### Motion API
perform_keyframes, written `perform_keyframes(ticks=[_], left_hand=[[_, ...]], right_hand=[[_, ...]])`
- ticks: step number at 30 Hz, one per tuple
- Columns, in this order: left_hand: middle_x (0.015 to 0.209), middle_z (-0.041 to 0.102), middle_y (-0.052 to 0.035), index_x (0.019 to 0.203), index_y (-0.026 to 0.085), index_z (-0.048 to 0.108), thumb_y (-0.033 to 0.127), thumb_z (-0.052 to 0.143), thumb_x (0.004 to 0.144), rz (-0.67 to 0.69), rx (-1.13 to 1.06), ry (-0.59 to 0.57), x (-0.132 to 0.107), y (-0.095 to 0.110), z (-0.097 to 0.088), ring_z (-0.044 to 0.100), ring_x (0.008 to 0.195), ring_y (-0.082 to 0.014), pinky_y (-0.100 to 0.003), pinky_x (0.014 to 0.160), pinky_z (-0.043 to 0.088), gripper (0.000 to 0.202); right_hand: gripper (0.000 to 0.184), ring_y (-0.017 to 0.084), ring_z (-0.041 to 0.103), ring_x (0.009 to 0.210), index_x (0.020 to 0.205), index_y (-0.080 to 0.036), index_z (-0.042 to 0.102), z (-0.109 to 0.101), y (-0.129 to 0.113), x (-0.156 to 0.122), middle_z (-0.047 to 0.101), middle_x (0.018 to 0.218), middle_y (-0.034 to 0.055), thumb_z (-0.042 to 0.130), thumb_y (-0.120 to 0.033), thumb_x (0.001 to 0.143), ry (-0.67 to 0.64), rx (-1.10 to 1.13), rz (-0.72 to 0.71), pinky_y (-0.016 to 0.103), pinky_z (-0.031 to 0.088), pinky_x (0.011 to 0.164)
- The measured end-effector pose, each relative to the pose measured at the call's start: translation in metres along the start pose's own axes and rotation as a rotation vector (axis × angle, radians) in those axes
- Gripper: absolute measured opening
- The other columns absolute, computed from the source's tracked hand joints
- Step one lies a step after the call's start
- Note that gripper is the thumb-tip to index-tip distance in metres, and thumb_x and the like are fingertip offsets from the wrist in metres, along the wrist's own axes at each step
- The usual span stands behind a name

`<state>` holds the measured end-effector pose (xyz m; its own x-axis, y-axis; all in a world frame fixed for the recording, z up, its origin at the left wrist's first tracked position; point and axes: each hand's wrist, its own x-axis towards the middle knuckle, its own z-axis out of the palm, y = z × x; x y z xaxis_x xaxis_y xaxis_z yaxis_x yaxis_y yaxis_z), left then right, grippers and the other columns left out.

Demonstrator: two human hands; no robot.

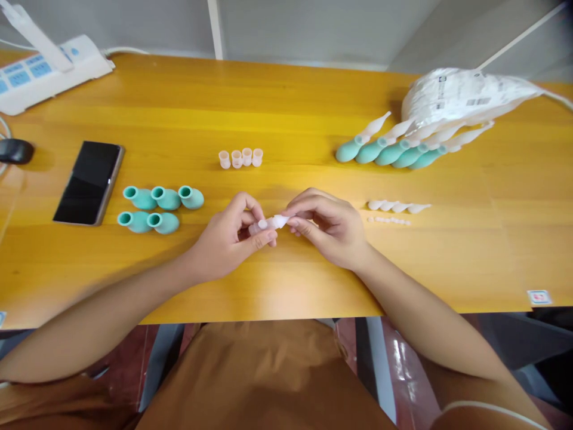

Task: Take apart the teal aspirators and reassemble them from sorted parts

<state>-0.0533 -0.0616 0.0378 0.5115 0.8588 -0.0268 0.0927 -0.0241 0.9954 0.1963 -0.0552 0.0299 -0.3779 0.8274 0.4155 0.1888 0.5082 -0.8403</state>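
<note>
Over the middle of the table, my left hand (235, 236) pinches a small translucent plastic cup (258, 227) between thumb and fingers. My right hand (329, 224) is closed on the narrow end of a white pointed nozzle (280, 221). The nozzle's wide end meets the pieces at my left fingertips; whether they are joined, I cannot tell. Several similar plastic cups (236, 159) stand in a row beyond my hands. To the right lie several white nozzles (398, 206) and a row of tiny white pieces (389, 220). Open-necked teal rubber bulbs (165, 197) lie in two rows at left.
Several teal bulbs fitted with white nozzles (389, 154) lie together at the upper right, before a white plastic bag (461, 98). At left are a black phone (87, 182), a black mouse (15, 151) and a white power strip (58, 71). The table's front edge is near my body.
</note>
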Motion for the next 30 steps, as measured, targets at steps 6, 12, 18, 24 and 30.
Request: perform_keyframes(ticks=[6,12,18,24,30], left_hand=[[0.088,0.081,-0.0028,0.110,0.023,0.053,0.038,0.077,0.106,-0.033,-0.125,-0.038,0.002,-0.001,0.000,0.076,0.080,-0.0156,-0.024,0.065,0.049,0.029],[0.089,0.080,-0.0026,0.103,0.022,0.055,0.037,0.075,0.108,0.048,-0.031,0.014,-0.001,-0.004,0.000,0.075,0.078,-0.0148,-0.025,0.069,0.053,0.025],[0.090,0.081,-0.0033,0.100,0.023,0.055,0.042,0.074,0.107,0.080,0.157,0.066,-0.007,-0.004,0.002,0.077,0.078,-0.0178,-0.029,0.068,0.054,0.027],[0.091,0.081,-0.0020,0.100,0.024,0.057,0.044,0.071,0.108,0.107,0.317,0.085,-0.011,-0.003,0.004,0.074,0.076,-0.0176,-0.030,0.067,0.052,0.025],[0.085,0.076,0.0026,0.100,0.024,0.056,0.036,0.073,0.107,0.149,0.394,0.081,-0.012,-0.001,0.003,0.067,0.068,-0.0132,-0.026,0.063,0.048,0.022]], right_hand=[[0.015,0.021,0.079,0.091,0.118,-0.027,0.081,-0.004,-0.003,0.003,0.083,0.102,0.0066,0.077,-0.019,0.106,0.006,-0.147,-0.186,0.036,0.067,0.080],[0.024,0.023,0.081,0.094,0.126,-0.029,0.080,-0.005,-0.003,0.001,0.083,0.106,0.0074,0.074,-0.015,0.107,-0.011,-0.251,-0.295,0.038,0.069,0.080],[0.026,0.023,0.081,0.092,0.127,-0.029,0.078,-0.008,-0.003,0.000,0.082,0.105,0.0076,0.073,-0.014,0.106,-0.049,-0.246,-0.318,0.038,0.069,0.078],[0.019,0.021,0.079,0.086,0.118,-0.026,0.077,-0.008,-0.002,0.001,0.080,0.100,0.0077,0.073,-0.013,0.105,-0.081,-0.212,-0.318,0.034,0.068,0.072],[0.017,0.019,0.079,0.085,0.115,-0.024,0.077,-0.006,-0.002,0.000,0.080,0.100,0.0075,0.076,-0.012,0.103,-0.086,-0.173,-0.311,0.032,0.067,0.072]])
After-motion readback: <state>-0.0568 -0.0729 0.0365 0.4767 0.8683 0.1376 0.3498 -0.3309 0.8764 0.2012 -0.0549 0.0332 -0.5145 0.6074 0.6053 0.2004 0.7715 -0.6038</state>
